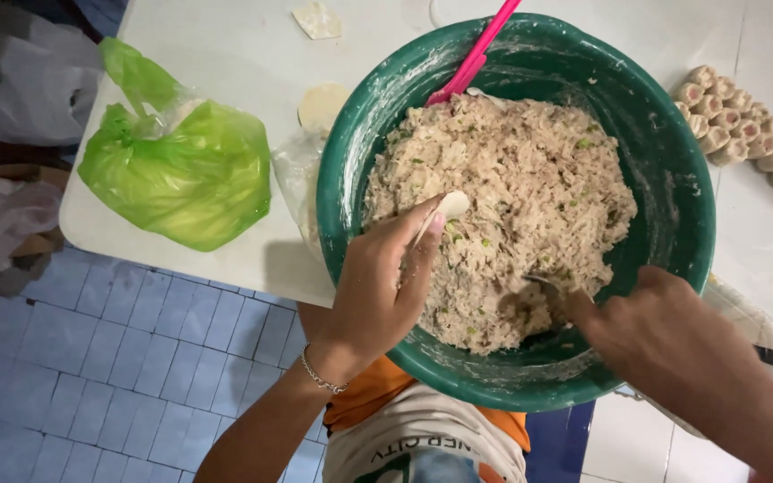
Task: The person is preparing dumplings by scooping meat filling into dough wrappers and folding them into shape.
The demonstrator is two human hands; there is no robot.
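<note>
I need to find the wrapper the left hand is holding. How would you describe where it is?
Start at the big green bowl of minced filling. Over its left side, the left hand pinches a small pale round wrapper at its fingertips. Unlike the loose wrappers on the white table, it is held above the filling.

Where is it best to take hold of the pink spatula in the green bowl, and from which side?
Probably by the free handle of the pink spatula, coming from the far side above the bowl rim. It leans out over the rim there, while its blade end sits buried in the filling.
</note>
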